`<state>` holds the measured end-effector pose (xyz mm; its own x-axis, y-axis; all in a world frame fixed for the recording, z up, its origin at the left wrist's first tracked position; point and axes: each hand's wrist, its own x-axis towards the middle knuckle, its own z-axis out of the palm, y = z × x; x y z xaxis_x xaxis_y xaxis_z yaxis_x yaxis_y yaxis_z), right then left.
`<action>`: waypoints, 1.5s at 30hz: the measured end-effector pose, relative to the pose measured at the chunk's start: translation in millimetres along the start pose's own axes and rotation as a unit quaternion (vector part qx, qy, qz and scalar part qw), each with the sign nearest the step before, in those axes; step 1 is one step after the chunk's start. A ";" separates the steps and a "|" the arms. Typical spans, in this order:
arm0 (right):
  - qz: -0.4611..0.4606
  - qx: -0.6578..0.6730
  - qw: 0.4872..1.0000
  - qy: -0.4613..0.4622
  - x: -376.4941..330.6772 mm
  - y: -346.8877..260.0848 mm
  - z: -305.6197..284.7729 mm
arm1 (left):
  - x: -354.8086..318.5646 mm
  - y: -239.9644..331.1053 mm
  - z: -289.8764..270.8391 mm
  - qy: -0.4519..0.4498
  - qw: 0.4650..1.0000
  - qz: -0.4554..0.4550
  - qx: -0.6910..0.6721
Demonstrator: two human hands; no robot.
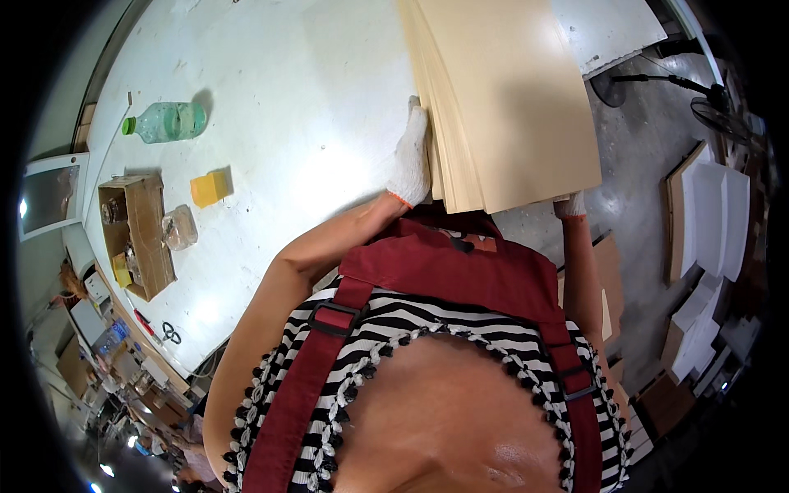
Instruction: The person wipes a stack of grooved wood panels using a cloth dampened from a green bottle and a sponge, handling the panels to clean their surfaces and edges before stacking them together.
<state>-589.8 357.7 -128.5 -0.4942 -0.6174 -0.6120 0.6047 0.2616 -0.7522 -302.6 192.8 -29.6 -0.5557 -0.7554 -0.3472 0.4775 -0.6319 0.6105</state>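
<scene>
A thick stack of beige boards [518,99] lies in front of me, its near end jutting past the white table's edge. Its layers fan slightly apart along the left side. My left hand [411,156], in a white knit glove with an orange cuff, is closed against that left side, some of its fingers out of sight. At the near right corner, my right hand [569,205] wears a matching glove and grips the stack from below. Most of the right hand is hidden by the boards.
On the white table [304,107] to the left are a green plastic bottle [168,122] on its side, a yellow block [209,189], an open cardboard box [140,234], a clear wrapped bundle [179,228] and scissors [171,332]. A black fan [719,111] and white panels [713,218] stand right.
</scene>
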 end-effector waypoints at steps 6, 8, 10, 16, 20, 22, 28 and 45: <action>-0.268 -0.487 0.817 -0.153 28.5 48.4 -72.8 | 9.2 -2.2 3.4 0.016 0.999 -0.012 0.034; -0.160 -0.293 0.935 -0.122 9.7 41.6 -23.3 | 18.4 -8.7 -21.1 0.022 1.000 -0.012 0.010; 0.038 0.018 0.999 -0.018 -31.1 25.8 50.7 | 5.4 9.2 -25.6 0.056 0.995 -0.054 -0.054; -0.337 -0.452 0.813 -0.148 -45.4 68.2 35.8 | -7.5 36.6 1.3 0.067 0.988 -0.133 -0.037; -0.218 -0.436 0.844 -0.224 -62.5 13.1 51.8 | 0.8 7.4 -6.0 0.114 0.992 -0.055 -0.006; -0.192 -0.456 0.831 -0.254 -59.1 1.9 45.1 | -2.4 7.1 1.9 0.121 0.990 -0.070 -0.017; -0.191 -0.444 0.837 -0.256 -59.4 -2.3 47.4 | -2.8 17.2 6.0 0.146 0.986 -0.085 0.013; -0.136 -0.255 0.927 -0.238 8.9 -99.0 138.9 | 134.8 123.9 54.0 0.069 0.927 0.106 0.352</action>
<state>-567.4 223.2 -25.6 -0.1796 -0.9380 -0.2964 0.0630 0.2897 -0.9550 -355.1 22.0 37.7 -0.3844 -0.8956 -0.2240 -0.0233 -0.2331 0.9722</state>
